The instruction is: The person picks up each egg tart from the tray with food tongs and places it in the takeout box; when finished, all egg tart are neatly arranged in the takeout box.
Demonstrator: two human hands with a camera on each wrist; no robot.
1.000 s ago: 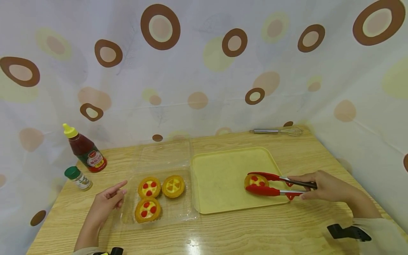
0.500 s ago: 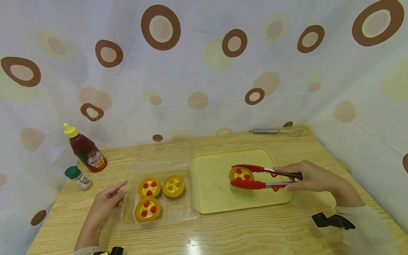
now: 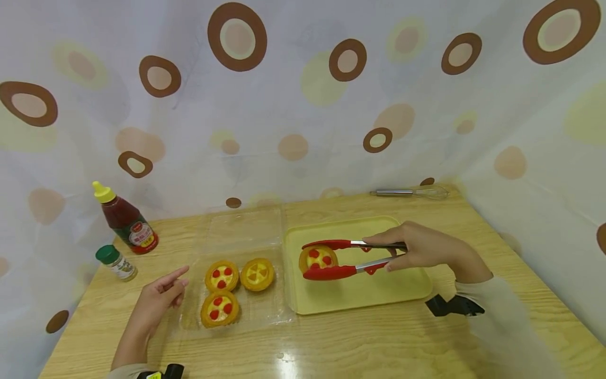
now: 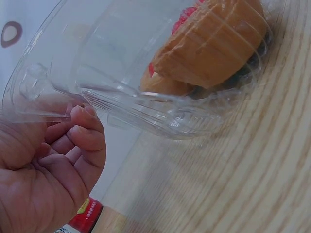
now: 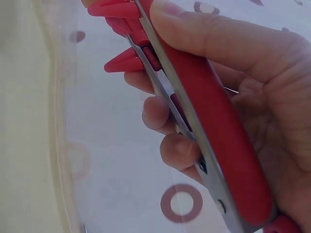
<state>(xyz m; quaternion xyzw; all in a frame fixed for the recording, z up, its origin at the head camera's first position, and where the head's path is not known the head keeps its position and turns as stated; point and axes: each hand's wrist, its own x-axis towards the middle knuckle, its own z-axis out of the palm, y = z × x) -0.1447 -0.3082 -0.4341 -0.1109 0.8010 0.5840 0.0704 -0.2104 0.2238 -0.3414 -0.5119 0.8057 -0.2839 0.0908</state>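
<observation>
Because the tongs pinch both sides of the tart, it probably sits securely over the left end of the tray; the right hand curls its fingers round them, while the left hand, loose and apparently holding nothing, lies beside the box.

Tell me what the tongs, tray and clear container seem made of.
Tongs: shiny grey arms, likely metal; matte red tips, perhaps silicone. Tray: smooth, matte yellow with rounded corners, probably plastic. Container: glossy, see-through, ribbed walls, likely thin plastic.
</observation>
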